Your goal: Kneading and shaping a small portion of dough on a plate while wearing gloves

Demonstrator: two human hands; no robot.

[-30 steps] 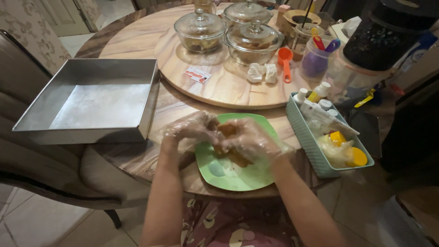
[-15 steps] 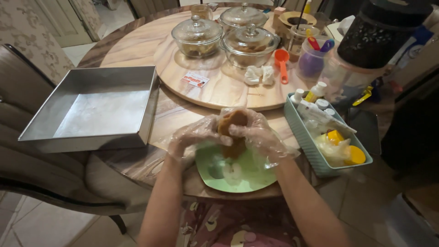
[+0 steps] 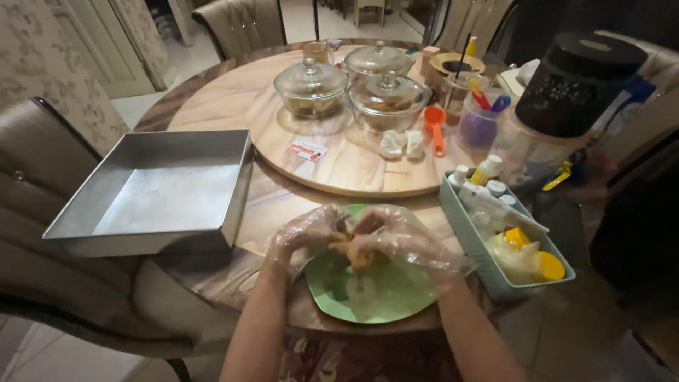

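Over the green plate (image 3: 375, 297), the gloved left hand (image 3: 308, 237) and right hand (image 3: 399, 244) both clasp a brownish food lump (image 3: 356, 253).

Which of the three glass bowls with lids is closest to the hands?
The right-hand front lidded glass bowl, beside the orange scoop. The left bowl sits a little farther from the gloved hands, and the third stands behind both.

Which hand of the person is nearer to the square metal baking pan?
Left. The left hand is over the green plate, just right of the square metal baking pan. The right hand is farther right, toward the teal basket.
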